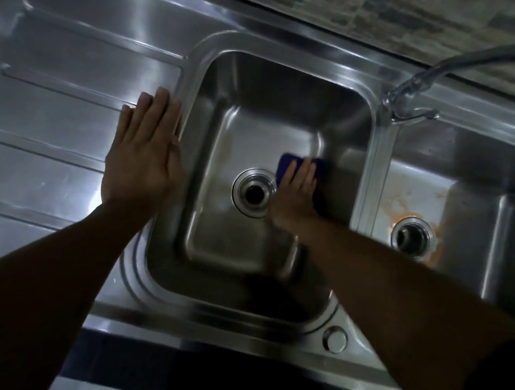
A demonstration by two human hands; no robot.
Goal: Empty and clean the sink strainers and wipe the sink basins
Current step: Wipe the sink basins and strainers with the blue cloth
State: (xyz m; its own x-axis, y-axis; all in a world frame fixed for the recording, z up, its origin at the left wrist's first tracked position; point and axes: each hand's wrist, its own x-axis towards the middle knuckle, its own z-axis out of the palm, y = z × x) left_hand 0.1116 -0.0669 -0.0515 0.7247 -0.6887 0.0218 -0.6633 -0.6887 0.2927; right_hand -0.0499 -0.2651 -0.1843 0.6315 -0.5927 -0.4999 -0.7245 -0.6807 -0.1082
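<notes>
Two basins sit side by side in a steel sink. Flat on the floor of the left basin (255, 118), just right of its drain (254, 192), lies a blue cloth (285, 163); the right hand (295, 197) presses it with straight fingers. The left hand (143, 156) rests flat, fingers extended together, on the drainboard (58, 104) beside the basin's rim. Orange stains (402, 205) ring the right basin's (465, 166) drain (412, 236), near the faucet (409, 92).
</notes>
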